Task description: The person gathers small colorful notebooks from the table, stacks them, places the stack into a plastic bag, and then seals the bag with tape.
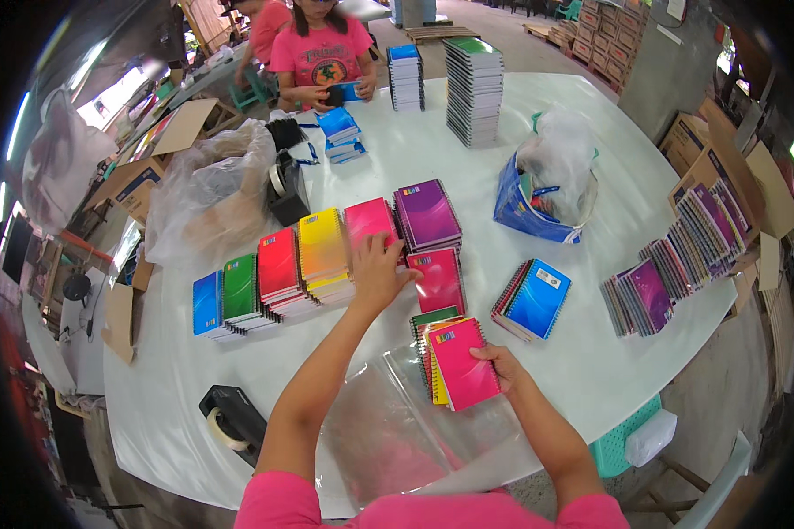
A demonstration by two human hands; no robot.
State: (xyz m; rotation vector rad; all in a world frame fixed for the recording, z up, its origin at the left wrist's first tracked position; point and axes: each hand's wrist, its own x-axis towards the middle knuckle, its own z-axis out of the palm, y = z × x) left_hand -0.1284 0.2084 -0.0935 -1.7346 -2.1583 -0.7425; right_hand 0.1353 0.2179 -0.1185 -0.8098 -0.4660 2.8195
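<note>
— White table (163, 379), wide, carries everything close by. Co-worker in a pink shirt (331, 55) at the far side, holding a small blue item. Hands?

— Right hand (501, 366): grasping a small fanned set of spiral notebooks (460, 363), thumb on the pink top cover; yellow and green covers show beneath.

— Left hand (378, 275)?

— Fingers spread over the near part of the pink pile (368, 218). Cannot tell whether they grip a notebook or only touch it.

— Position of the piles?

— One slanting row, left to right: blue pile (206, 298), green pile (239, 284), red pile (279, 262), yellow pile (321, 240), then pink, then purple pile (427, 210). Crimson notebook (438, 280) just on the near side of the purple.

— Below the held set?

— Clear plastic (388, 436), flat on the table; sheet or bag, cannot tell. Black tape dispenser (238, 421) near the left forearm.

— Right side of the table?

— Small blue-topped pile (538, 295), apart from the row. Beyond it, a blue container (513, 201) with crumpled plastic inside. Farther right, rows of spiral-bound notebooks (679, 260) beside an open cardboard box (723, 163).
</note>
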